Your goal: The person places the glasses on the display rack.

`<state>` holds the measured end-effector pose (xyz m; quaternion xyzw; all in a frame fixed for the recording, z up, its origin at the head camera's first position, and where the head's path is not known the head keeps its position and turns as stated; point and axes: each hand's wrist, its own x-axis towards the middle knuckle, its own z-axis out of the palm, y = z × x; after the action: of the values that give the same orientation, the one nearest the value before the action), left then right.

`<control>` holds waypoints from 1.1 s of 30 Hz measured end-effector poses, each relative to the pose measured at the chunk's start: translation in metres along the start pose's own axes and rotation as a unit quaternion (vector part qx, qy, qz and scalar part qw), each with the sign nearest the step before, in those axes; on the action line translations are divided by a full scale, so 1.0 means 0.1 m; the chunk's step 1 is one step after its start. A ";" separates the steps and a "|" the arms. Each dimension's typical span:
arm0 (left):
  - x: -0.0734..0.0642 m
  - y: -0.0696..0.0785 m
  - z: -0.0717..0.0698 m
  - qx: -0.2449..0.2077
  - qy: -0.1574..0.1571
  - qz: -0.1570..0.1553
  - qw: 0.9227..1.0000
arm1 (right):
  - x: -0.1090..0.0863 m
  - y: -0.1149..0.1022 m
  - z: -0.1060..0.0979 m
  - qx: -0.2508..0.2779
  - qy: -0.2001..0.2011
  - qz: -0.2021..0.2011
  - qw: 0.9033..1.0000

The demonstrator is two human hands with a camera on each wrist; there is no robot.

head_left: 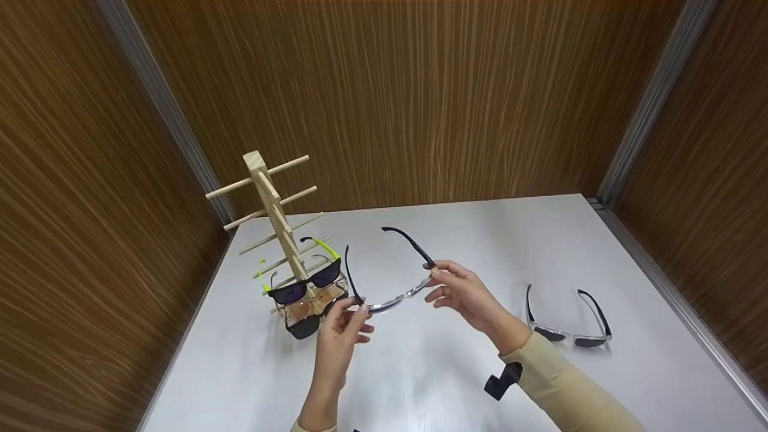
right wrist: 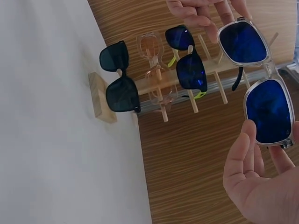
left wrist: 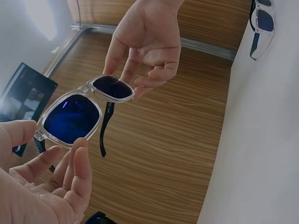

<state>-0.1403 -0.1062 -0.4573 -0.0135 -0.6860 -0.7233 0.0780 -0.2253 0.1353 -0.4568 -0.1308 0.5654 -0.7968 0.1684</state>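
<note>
Both hands hold a pair of sunglasses (right wrist: 268,109) with a clear frame, dark blue lenses and black temples, raised in front of the body. The left hand (head_left: 341,336) pinches the corner at one hinge, and the right hand (head_left: 471,297) pinches the opposite corner. Its temples are unfolded and point away from the person. Left of the hands stands a wooden display rack (head_left: 279,222) with rows of pegs. Low on it hang black sunglasses with yellow-green temples (head_left: 309,282), a pair with clear orange-tinted frames (right wrist: 152,46), and all-black sunglasses (right wrist: 122,93) at the bottom.
Another clear-framed pair of sunglasses (head_left: 570,337) with black temples lies unfolded on the white table (head_left: 444,372), right of the right forearm. Wood-grain panels (head_left: 420,108) enclose the back and sides. The rack's upper pegs (head_left: 288,164) carry no glasses.
</note>
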 end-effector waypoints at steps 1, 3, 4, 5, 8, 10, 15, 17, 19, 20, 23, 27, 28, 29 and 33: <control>-0.01 0.02 -0.01 -0.001 0.004 0.001 1.000 | 0.01 -0.02 0.02 -0.001 -0.006 -0.004 1.000; -0.03 0.07 -0.05 -0.002 0.012 0.002 1.000 | 0.02 -0.05 0.07 -0.002 -0.016 -0.009 1.000; -0.04 0.09 -0.06 -0.003 0.016 0.003 1.000 | 0.03 -0.06 0.09 -0.005 -0.021 -0.011 1.000; -0.05 0.11 -0.07 -0.003 0.019 0.003 1.000 | 0.05 -0.08 0.11 -0.007 -0.026 -0.013 1.000; -0.05 0.16 -0.12 -0.004 0.026 0.008 1.000 | 0.09 -0.11 0.17 -0.013 -0.036 -0.020 0.999; -0.06 0.18 -0.15 -0.005 0.033 0.011 0.999 | 0.12 -0.13 0.22 -0.018 -0.040 -0.023 0.999; -0.07 0.23 -0.22 -0.002 0.053 0.020 0.998 | 0.19 -0.16 0.33 -0.024 -0.048 -0.024 0.998; -0.08 0.25 -0.25 0.002 0.061 0.025 0.998 | 0.21 -0.17 0.37 -0.028 -0.048 -0.022 0.998; -0.08 0.26 -0.27 0.004 0.069 0.032 0.997 | 0.24 -0.18 0.41 -0.034 -0.047 -0.020 0.998; -0.08 0.27 -0.28 0.004 0.073 0.035 0.997 | 0.25 -0.19 0.43 -0.038 -0.046 -0.019 0.998; -0.08 0.28 -0.33 0.006 0.085 0.046 0.995 | 0.30 -0.20 0.50 -0.047 -0.043 -0.016 0.998; -0.08 0.31 -0.40 0.009 0.103 0.057 0.993 | 0.37 -0.21 0.61 -0.050 -0.040 -0.011 0.998; -0.07 0.32 -0.42 0.010 0.107 0.059 0.992 | 0.39 -0.21 0.64 -0.050 -0.039 -0.010 0.998; -0.07 0.34 -0.44 0.011 0.111 0.060 0.992 | 0.41 -0.21 0.67 -0.049 -0.038 -0.008 0.998; -0.06 0.37 -0.51 0.008 0.124 0.065 0.990 | 0.48 -0.20 0.78 -0.052 -0.037 -0.004 0.998</control>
<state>-0.1248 -0.1576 -0.4247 0.0325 -0.6748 -0.7070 0.2094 -0.2408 0.0545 -0.4118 -0.1710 0.5986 -0.7619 0.1787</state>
